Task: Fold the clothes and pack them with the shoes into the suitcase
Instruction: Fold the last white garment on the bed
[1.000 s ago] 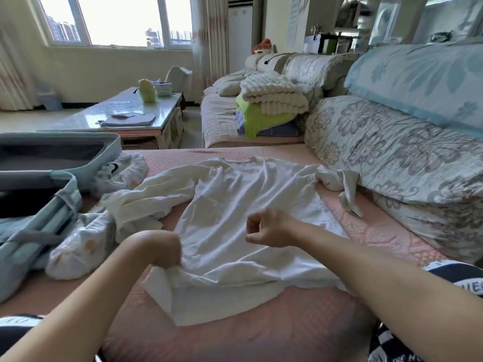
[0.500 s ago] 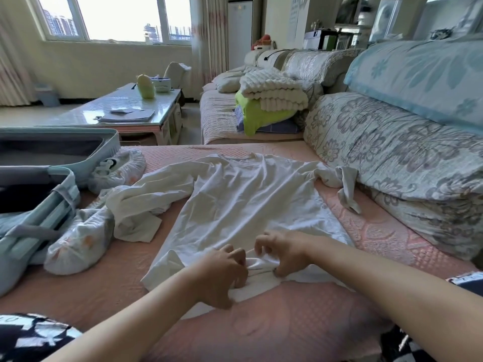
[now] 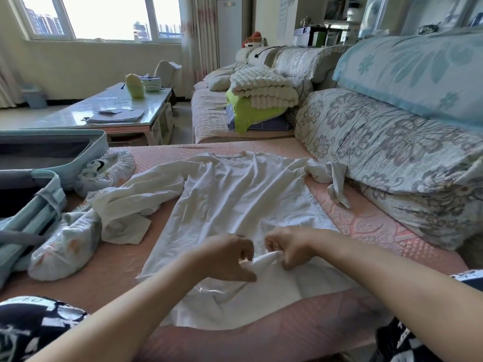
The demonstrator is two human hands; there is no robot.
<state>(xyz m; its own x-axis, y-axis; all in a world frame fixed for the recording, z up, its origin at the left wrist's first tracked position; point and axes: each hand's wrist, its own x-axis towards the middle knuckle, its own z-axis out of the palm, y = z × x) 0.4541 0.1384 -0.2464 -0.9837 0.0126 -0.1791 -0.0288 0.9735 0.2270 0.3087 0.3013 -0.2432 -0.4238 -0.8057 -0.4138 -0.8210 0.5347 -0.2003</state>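
At lower centre I see the left hand [image 3: 224,257] and right hand [image 3: 290,246], fingers clamped on a bunched fold of the white shirt [image 3: 243,194], which is spread over the pink sofa seat [image 3: 366,226]. The open suitcase [image 3: 96,152] is at the left edge.

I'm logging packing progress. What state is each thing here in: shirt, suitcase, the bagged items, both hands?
White long-sleeved shirt: spread on the pink quilted sofa cover, creased, not yet folded.
Pale teal suitcase: open.
Two white printed bags, probably shoes: outside the suitcase, beside it.
Left hand: pinches a raised fold of the shirt.
Right hand: pinches the same fold.
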